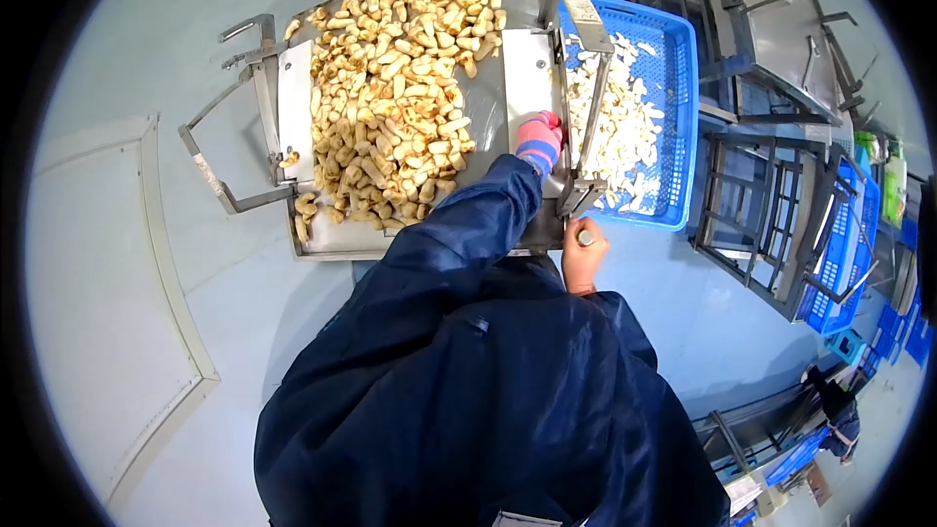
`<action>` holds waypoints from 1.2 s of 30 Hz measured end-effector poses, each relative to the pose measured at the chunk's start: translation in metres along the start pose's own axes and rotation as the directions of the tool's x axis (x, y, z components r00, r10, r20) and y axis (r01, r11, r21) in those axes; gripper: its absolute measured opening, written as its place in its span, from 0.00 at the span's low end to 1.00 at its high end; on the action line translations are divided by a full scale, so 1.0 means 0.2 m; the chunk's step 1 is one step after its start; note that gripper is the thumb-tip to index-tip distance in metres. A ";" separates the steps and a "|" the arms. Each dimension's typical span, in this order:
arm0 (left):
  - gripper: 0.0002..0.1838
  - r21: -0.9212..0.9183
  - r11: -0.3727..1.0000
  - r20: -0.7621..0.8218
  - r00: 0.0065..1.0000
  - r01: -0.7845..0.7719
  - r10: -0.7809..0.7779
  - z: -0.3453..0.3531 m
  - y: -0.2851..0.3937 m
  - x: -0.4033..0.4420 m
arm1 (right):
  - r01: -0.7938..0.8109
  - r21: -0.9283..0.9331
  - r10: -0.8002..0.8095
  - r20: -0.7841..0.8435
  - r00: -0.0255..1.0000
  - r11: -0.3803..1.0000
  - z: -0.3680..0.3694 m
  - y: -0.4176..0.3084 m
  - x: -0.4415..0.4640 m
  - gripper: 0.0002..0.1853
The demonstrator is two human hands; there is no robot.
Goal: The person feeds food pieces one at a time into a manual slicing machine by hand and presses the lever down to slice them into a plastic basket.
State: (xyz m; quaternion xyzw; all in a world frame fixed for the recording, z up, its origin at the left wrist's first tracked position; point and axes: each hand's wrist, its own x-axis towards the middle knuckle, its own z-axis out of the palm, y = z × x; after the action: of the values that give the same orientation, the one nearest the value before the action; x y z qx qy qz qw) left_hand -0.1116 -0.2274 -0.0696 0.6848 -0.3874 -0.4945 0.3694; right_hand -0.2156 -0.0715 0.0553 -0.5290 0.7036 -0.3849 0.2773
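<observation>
My left hand (541, 137), in a pink and blue striped glove, is closed at the right edge of a white board (528, 73); what its fingers hold is too small to make out. My bare right hand (584, 254) is wrapped round the handle (586, 237) of a hinged metal cutter (591, 88) along the table's right side. Left of the board, a heap of pale brown mushroom-like pieces (390, 98) covers much of the metal table (483, 107). Beyond the cutter, white cut slices (620, 122) lie in a blue basket (680, 117).
A second metal cutter frame (264, 107) with another white board (296, 107) stands at the table's left. Metal racks (766, 215) and another blue basket (849, 254) are on the right. A person (839, 415) is at the far lower right.
</observation>
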 end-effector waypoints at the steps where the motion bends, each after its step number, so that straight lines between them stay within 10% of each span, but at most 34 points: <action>1: 0.08 -0.065 0.992 0.023 0.994 0.110 -0.109 -0.02 0.10 -0.05 | -0.048 0.004 0.048 0.040 0.998 0.999 0.02 0.04 0.00 0.12; 10: 0.10 -0.503 0.851 0.348 0.937 0.149 0.042 -0.21 0.45 -0.20 | -0.125 0.071 0.121 0.066 0.991 0.990 0.02 0.07 -0.02 0.12; 12: 0.11 0.296 0.897 0.229 0.936 -0.327 0.266 -0.42 0.57 -0.27 | -0.119 0.071 0.114 0.066 0.991 0.990 0.02 0.06 -0.02 0.12; 14: 0.11 0.894 0.219 0.169 0.746 -0.392 0.644 -0.61 0.37 -0.21 | -0.069 0.054 0.065 0.070 0.995 0.996 0.01 0.06 -0.01 0.15; 21: 0.07 0.972 0.058 0.207 0.949 -0.226 0.237 -0.88 0.29 -0.14 | -0.130 0.177 0.118 0.074 0.990 0.976 -0.07 -0.16 0.05 0.10; 26: 0.05 0.964 -0.095 0.266 0.925 -0.249 0.269 -0.83 0.21 -0.08 | 0.084 0.153 -0.075 -0.061 0.995 0.985 -0.18 -0.42 0.14 0.12; 30: 0.10 0.906 0.138 0.349 0.890 -0.401 0.294 -0.87 0.34 -0.11 | 0.074 0.278 -0.084 0.022 0.996 0.958 -0.16 -0.38 0.17 0.12; 32: 0.15 0.827 0.463 0.312 0.946 -0.317 0.090 -0.76 0.35 -0.08 | -0.124 0.317 0.068 0.181 0.981 0.940 -0.18 -0.40 0.18 0.04; 36: 0.14 0.200 0.980 0.194 0.980 0.000 -0.040 -0.42 0.27 0.01 | -0.293 0.436 0.160 0.315 0.935 0.851 -0.17 -0.35 0.16 0.08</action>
State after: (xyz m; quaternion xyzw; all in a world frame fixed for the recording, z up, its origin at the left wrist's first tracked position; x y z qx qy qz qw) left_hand -0.0402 -0.2417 -0.0018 0.6698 -0.4626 -0.5225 0.2538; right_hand -0.2152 -0.1038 0.1326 -0.4042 0.6010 -0.4352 0.5348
